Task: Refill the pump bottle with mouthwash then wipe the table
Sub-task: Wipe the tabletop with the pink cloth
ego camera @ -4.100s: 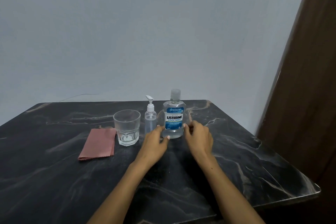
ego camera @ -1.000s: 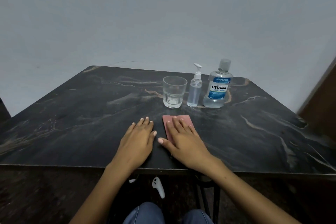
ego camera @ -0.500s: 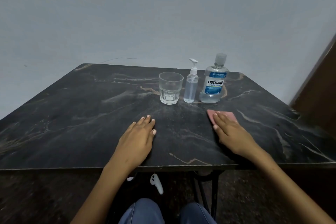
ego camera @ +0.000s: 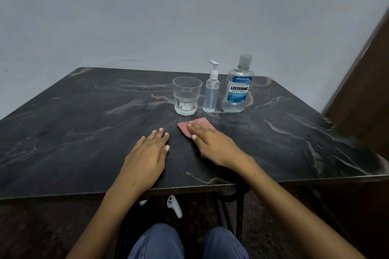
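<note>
Head view: right hand flat on cloth

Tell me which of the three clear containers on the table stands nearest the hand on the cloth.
The drinking glass: open-topped, no cap or pump, leftmost in the row, and closest to the right hand pressing the pink cloth.

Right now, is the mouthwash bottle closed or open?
Closed. The mouthwash bottle stands upright on the table with its clear cap on top.
</note>
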